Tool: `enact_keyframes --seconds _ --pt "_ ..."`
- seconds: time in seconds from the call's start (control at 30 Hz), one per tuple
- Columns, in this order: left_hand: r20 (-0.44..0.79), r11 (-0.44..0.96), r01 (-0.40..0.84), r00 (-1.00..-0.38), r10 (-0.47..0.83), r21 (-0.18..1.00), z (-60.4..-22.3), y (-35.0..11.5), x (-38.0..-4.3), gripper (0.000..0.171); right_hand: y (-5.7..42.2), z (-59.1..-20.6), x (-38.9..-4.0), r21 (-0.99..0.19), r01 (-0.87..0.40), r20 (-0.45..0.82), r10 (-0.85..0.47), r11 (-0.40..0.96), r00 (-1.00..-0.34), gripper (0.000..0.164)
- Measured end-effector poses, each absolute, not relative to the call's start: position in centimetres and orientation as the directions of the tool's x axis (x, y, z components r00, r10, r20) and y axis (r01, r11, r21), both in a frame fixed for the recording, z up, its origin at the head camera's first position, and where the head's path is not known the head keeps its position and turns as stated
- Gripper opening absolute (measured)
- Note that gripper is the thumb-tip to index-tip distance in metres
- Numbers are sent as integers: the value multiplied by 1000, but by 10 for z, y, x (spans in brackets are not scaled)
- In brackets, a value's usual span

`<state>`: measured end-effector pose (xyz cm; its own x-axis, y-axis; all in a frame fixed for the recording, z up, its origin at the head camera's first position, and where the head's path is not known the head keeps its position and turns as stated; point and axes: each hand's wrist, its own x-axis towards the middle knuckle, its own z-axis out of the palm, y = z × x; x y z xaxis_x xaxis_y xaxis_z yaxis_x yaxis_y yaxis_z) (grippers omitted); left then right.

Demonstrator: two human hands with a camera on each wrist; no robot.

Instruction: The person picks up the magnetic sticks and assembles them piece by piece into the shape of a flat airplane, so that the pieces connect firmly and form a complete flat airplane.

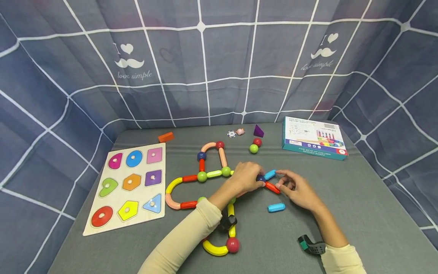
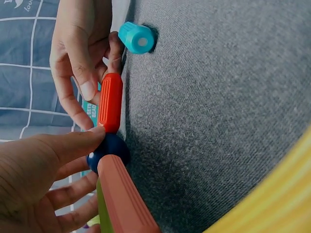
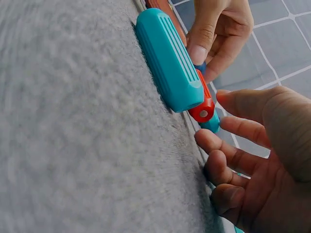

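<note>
My left hand [image 1: 244, 177] pinches a dark blue ball [image 2: 116, 149] between thumb and fingers. A red ribbed rod [image 1: 272, 187] and a light blue rod [image 1: 270, 174] fan out from the ball toward the right. Behind it, a salmon rod [image 2: 127, 196] joins the same ball in the left wrist view. My right hand [image 1: 300, 193] is at the far ends of the red and light blue rods, fingers loosely bent and apart. A second light blue rod [image 3: 167, 58] lies loose on the cloth. My left forearm hides part of the linked rods and balls.
The linked shape stretches left to a yellow curved rod [image 1: 173, 185] and forward to a red ball [image 1: 233, 244]. A shape puzzle board [image 1: 159, 211] lies left, a flat box [image 1: 313, 151] back right. Loose at the back are a green ball [image 1: 253, 148] and an orange block [image 1: 165, 137].
</note>
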<state>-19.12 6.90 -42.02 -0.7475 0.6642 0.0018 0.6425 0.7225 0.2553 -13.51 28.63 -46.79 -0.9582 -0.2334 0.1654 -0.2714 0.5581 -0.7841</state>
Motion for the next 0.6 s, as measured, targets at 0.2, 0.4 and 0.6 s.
enact_keyframes --seconds 0.2,0.4,0.6 --pt "3 720 637 -750 662 275 -422 67 -190 30 286 -457 -160 -755 -307 214 -226 579 -950 35" --pt "5 729 628 -758 652 272 -425 66 -189 30 277 -441 -222 -620 -401 272 -294 674 -916 36" --pt "2 729 627 -759 651 276 -425 66 -189 31 260 -433 -270 -418 -499 235 -441 759 -866 50"
